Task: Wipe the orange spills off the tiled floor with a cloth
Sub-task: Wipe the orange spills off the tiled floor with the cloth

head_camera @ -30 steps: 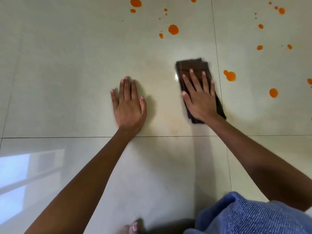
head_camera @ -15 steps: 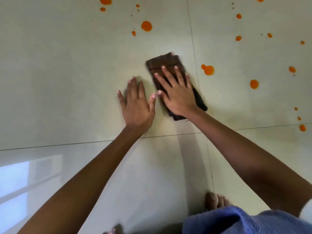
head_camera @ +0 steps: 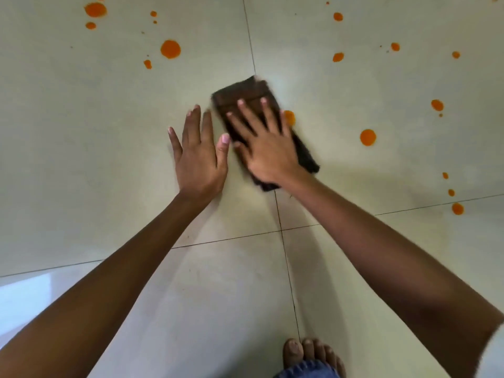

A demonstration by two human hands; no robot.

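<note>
A dark brown folded cloth [head_camera: 242,96] lies flat on the pale tiled floor [head_camera: 81,132], across a grout line. My right hand [head_camera: 267,143] presses on it with spread, straight fingers. An orange drop [head_camera: 289,117] touches the cloth's right edge beside my little finger. My left hand [head_camera: 197,154] rests flat on the tile just left of the cloth, thumb near my right thumb. Several orange spills dot the floor: a big round one [head_camera: 170,49] at the upper left, another [head_camera: 368,137] to the right of the cloth.
More orange drops lie along the right edge [head_camera: 457,208] and at the top left [head_camera: 95,9]. Grout lines cross below my wrists. My bare foot [head_camera: 305,353] with a blue hem stands at the bottom. A bright window reflection shows at the lower left.
My right hand has slid the cloth to the right, up against the orange drop it earlier lay apart from. My left hand stays flat on the tile. The view has shifted.
</note>
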